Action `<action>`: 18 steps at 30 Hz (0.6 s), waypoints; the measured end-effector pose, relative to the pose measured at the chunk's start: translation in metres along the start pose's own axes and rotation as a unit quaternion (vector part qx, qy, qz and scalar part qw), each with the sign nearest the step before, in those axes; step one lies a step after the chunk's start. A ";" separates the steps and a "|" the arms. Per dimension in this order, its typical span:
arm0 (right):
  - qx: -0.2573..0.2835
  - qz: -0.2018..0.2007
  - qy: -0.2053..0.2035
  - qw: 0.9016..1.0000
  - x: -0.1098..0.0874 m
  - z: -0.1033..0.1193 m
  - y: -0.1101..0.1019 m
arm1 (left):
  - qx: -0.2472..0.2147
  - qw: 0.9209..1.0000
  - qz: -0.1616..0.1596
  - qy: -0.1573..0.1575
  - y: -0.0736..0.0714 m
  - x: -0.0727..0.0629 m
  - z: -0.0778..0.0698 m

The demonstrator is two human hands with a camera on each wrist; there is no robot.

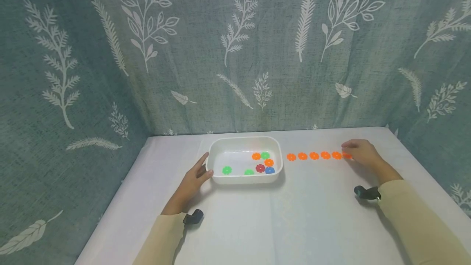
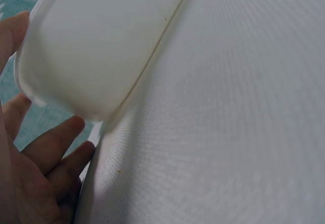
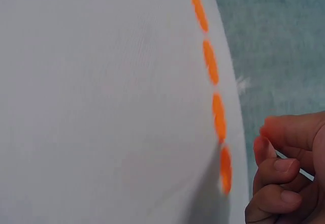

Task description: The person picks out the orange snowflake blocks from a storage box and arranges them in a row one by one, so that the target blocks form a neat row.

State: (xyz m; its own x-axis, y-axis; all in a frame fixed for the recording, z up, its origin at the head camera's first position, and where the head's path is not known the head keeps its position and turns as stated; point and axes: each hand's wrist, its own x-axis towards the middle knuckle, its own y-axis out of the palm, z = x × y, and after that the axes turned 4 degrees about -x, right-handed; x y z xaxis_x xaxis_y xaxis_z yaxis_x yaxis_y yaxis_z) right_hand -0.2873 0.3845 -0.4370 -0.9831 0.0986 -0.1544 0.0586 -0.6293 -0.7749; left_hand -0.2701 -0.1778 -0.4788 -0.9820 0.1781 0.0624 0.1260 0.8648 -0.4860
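Note:
A white tray (image 1: 244,179) stands left of centre on the table. Inside lie green discs (image 1: 227,170), orange discs (image 1: 256,156), a red disc (image 1: 260,168) and a blue disc (image 1: 270,170), all notched like flowers. My left hand (image 1: 190,181) touches the tray's left end with extended thumb and fingers; in the left wrist view fingertips (image 2: 20,28) meet its rim. Orange discs (image 1: 314,156) lie in a row right of the tray. Over the row's right end is my right hand (image 1: 362,153), partly covering the last disc (image 1: 347,155). Its thumb and finger are close together, with no disc visible between them.
A white cloth (image 1: 243,220) covers the table. Patterned green curtains (image 1: 206,72) rise behind the table and along both sides. A dark wrist device sits at each sleeve cuff.

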 end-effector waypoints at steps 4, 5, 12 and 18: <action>-0.001 0.002 -0.039 0.999 -0.001 0.017 0.003 | -0.002 1.000 0.000 0.001 0.000 0.000 -0.001; 0.000 0.003 -0.046 0.999 -0.001 0.022 0.004 | -0.003 1.000 -0.001 -0.001 0.000 -0.001 -0.002; 0.024 0.014 -0.070 0.997 0.000 0.054 0.015 | -0.006 1.000 -0.002 -0.007 0.001 -0.001 -0.002; 0.078 0.025 -0.096 0.992 0.001 0.079 0.029 | -0.006 1.000 -0.001 -0.002 0.000 -0.002 -0.002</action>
State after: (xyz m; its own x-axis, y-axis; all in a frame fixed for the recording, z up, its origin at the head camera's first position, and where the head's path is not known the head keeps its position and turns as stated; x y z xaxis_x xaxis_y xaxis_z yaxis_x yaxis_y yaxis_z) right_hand -0.3007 0.3052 -0.4112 -0.9955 -0.0750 -0.0579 0.0945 -0.7433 -0.6623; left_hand -0.2684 -0.1776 -0.4774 -0.9828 0.1750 0.0591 0.1264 0.8704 -0.4759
